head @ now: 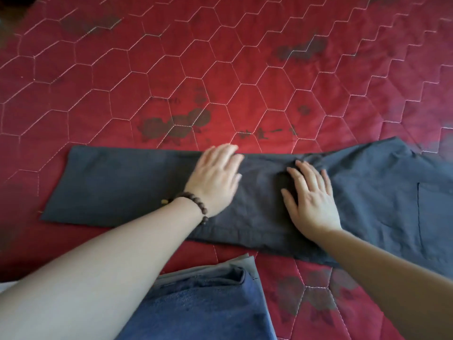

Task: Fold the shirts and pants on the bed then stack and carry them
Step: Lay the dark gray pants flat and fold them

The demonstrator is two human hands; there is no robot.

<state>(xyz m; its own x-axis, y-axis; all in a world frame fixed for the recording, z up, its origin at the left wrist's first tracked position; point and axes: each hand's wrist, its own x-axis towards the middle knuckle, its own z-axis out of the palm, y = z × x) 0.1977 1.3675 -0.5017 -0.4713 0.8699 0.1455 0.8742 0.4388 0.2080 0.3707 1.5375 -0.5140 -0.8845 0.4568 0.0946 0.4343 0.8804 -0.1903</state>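
Both the left hand (215,177) and the right hand (311,197) lie flat with spread fingers, pinching nothing, on the long dark grey cotton trousers (117,182) stretched across the red quilted bedspread (171,69), so a careless fold may trap the wrinkles near the right fingertips.

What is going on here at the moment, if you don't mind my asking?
A person is folding clothes on a bed with a red quilted cover. Dark grey pants lie flat across it, legs laid together, and both the left hand and right hand press flat on them with straight fingers. The pants are not yet folded short. Nearer the person sit folded blue jeans on top of a grey garment.
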